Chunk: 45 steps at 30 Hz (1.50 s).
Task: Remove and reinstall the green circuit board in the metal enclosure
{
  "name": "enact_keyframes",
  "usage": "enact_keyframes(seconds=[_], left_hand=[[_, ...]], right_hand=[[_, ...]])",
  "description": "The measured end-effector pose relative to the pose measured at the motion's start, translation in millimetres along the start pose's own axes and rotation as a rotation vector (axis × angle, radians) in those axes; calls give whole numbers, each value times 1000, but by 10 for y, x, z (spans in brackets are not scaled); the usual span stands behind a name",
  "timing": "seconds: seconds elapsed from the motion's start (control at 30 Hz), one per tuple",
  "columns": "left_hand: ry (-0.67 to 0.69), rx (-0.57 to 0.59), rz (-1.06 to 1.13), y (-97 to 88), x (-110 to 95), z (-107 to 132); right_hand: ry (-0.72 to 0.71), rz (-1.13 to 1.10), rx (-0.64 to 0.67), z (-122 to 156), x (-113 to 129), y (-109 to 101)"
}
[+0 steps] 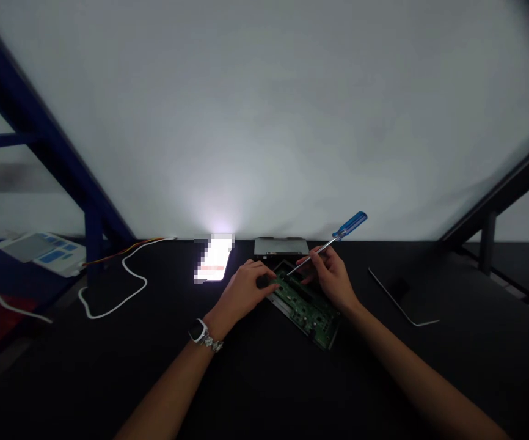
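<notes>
A green circuit board in a metal frame lies slanted on the black table. My right hand pinches the metal shaft of a screwdriver whose clear blue handle points up to the right. The tip of its shaft reaches down to the far left part of the board. My left hand rests at the board's left edge, thumb and fingers apart, fingertips on or just over the board beside the tip. Whether a small part sits under those fingertips I cannot tell. On my left wrist is a watch.
A brightly lit phone leans left of my hands, its screen blurred. Behind the board stands a flat grey metal panel near the wall. A white cable curls at left. Toward the right lies a thin bent strip. Blue frame bars slope at left.
</notes>
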<state>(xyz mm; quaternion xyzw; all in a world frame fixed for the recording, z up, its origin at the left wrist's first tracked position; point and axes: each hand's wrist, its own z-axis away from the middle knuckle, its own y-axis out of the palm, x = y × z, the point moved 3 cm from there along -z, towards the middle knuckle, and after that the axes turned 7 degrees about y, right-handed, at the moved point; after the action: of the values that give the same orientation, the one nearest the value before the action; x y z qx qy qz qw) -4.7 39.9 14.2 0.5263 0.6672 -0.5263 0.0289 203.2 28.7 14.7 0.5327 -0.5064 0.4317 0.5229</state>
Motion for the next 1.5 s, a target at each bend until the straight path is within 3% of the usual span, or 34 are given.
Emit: enact_keyframes(seconds=[0.4,0.57,0.8,1.2,1.3,1.37,1.5], left_hand=[[33,-48,1,48,-43,-6],[34,-140,53,8,-43,-19],[-65,-167,170,10,37,-19],[-249,-298,463,165,43,-64],[-242,-362,387,82,57,-108],[-163,-390,231,-18,96,-131],[40,-203,-83,-84,230,-148]], right_hand=[[4,-58,23,54,-24,88],[38,-85,40,81,-12,101],[38,-150,-74,71,-31,51],[32,-183,-132,94,-11,69],[14,-214,-186,92,-9,37],[14,-224,-217,84,-15,10],[20,-237,-200,63,-36,-6]])
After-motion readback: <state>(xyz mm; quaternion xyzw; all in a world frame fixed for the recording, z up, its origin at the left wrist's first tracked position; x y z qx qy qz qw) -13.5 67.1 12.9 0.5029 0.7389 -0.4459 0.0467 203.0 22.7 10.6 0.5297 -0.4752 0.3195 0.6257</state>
